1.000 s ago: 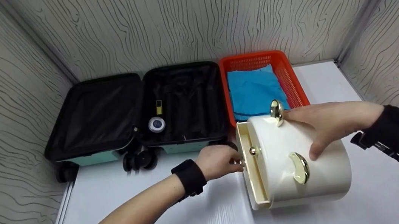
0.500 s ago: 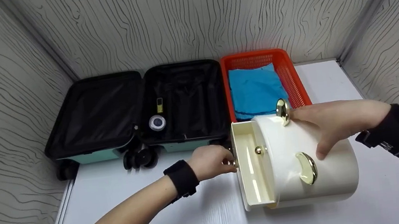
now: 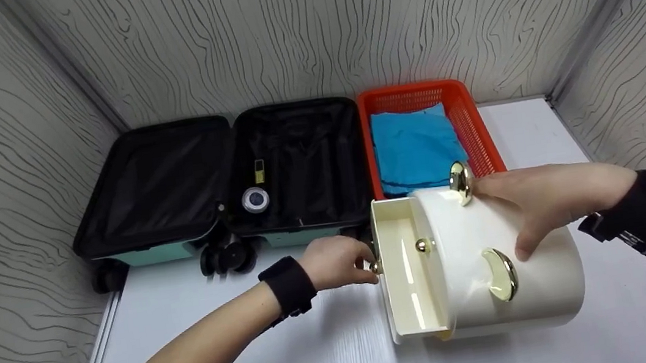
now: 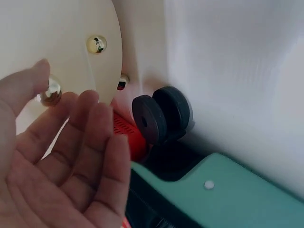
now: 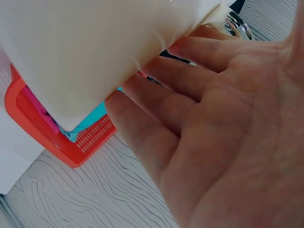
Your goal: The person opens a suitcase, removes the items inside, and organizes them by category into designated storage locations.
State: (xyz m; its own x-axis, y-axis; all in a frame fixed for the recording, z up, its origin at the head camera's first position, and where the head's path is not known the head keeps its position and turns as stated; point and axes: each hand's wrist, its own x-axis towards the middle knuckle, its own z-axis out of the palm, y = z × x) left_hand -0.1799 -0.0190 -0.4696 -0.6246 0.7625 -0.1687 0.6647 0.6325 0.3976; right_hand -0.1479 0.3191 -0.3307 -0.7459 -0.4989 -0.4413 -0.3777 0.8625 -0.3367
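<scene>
A cream drum-shaped storage box (image 3: 514,281) with gold-trimmed fittings lies on the white table, its front facing left. One drawer (image 3: 402,270) is pulled out leftward, its pale inside showing. At the drawer's front, my left hand (image 3: 336,262) pinches a small gold knob (image 4: 51,91) between thumb and index finger; the other fingers stay loosely bent in the left wrist view. A second gold knob (image 3: 423,245) sits on the box's front beside the drawer. My right hand (image 3: 547,197) rests on the box, thumb on top, fingers extended along its far side (image 5: 142,123).
Behind stands an orange-red basket (image 3: 478,138) with folded blue cloth (image 3: 417,148). To its left lies an opened mint-green suitcase (image 3: 153,257) with black lining and wheels; a round silver-rimmed item (image 3: 255,200) and a small yellow-and-black item (image 3: 259,172) lie inside. Patterned walls surround the table.
My left hand has moved left, drawing the drawer farther out of the box. The box and my right hand have shifted slightly right. Most of this happened in the first half second.
</scene>
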